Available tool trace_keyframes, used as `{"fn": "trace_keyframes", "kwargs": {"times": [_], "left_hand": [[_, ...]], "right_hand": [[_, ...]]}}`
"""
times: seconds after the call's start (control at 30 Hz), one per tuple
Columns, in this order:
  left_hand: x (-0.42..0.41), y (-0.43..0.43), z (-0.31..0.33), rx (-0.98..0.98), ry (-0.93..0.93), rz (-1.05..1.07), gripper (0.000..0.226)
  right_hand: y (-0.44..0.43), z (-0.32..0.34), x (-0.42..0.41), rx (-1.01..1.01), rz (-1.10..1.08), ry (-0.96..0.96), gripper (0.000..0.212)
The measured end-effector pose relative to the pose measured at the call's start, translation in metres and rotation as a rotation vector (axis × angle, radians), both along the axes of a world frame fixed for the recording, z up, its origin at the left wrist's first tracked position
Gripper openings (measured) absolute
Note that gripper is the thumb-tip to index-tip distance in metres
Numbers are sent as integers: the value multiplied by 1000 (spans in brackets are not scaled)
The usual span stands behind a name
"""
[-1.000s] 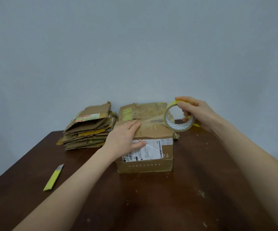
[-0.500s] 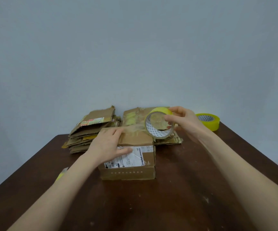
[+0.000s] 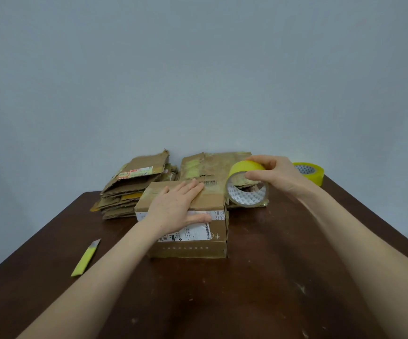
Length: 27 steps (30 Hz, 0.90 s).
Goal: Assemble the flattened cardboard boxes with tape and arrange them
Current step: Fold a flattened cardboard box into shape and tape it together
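Box [image 3: 190,250] lies under the flat left hand [image 3: 176,206], right hand [image 3: 276,174] gripping tape roll [image 3: 243,168] beside it.

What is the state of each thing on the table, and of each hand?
box: set up, top flaps closed, standing on the table
left hand: flat on the box top, fingers straight
right hand: holds the roll
roll: on edge, held by the box's far right corner
spare roll: lying flat, untouched
left stack: flattened, piled
right stack: flattened, piled
knife: lying on the table, untouched
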<state>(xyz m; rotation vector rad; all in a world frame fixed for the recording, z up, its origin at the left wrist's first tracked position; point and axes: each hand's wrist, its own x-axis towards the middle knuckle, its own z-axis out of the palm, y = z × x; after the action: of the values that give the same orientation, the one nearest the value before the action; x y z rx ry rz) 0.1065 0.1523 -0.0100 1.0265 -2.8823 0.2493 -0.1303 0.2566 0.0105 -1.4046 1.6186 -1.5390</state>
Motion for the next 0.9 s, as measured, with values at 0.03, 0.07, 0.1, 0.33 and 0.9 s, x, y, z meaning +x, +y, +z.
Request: {"fn": "trace_keyframes", "kwargs": {"times": [0.03,0.07,0.1,0.33,0.9], "left_hand": [[0,-1,0,4,-2,0,107],[0,-2,0,2,-3,0,106],[0,-2,0,-5,0,-1,105],[3,-2,0,14,0,17,101],[-23,15,-6,-6,134,8,75]], "right_hand": [[1,-4,-3,27,-3,11,37],[3,-8,-6,42,1,14,35],[4,-10,-9,46,8,16,32],[8,-17,-19,92,12,91,36],[-3,-29,12,52,-58,-25,34]]}}
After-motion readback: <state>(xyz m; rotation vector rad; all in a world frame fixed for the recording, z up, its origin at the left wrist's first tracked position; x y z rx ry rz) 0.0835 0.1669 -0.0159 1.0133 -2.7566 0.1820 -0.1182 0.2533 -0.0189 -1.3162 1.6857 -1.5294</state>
